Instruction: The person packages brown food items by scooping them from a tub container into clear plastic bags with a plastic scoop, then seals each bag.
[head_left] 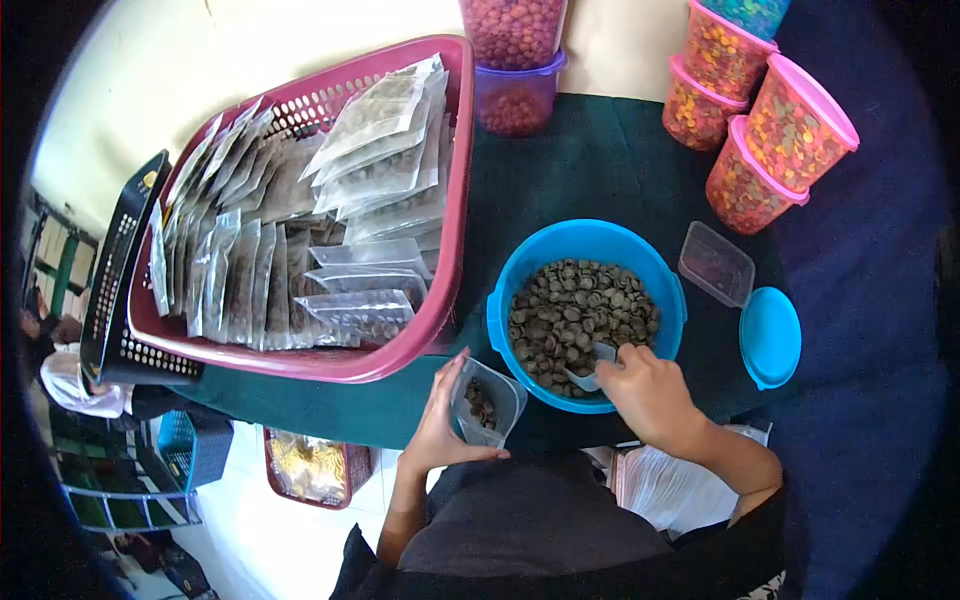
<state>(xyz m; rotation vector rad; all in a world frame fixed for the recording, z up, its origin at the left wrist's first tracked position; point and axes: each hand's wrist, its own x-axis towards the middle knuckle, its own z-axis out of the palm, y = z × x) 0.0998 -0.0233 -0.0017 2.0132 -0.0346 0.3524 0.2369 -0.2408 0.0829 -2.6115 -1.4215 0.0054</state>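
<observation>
My left hand (432, 428) holds a clear plastic pouch (509, 392) with its mouth open. A small heap of dark brown pieces lies inside the pouch. My right hand (652, 398) is closed on a small translucent scoop (582, 380), its blade down among the round brown chips (570, 310). These chips partly fill a round blue tub (590, 229), which stands on a dark green cloth just right of the pouch. My fingers cover the scoop's handle.
Left of the tub, a large pink basket (464, 180) holds many filled pouches (250, 285). A clear container (717, 262) and blue lid (770, 338) lie to the right. Stacked tubs of colourful pieces (805, 120) stand at the back right. A black crate (110, 290) is far left.
</observation>
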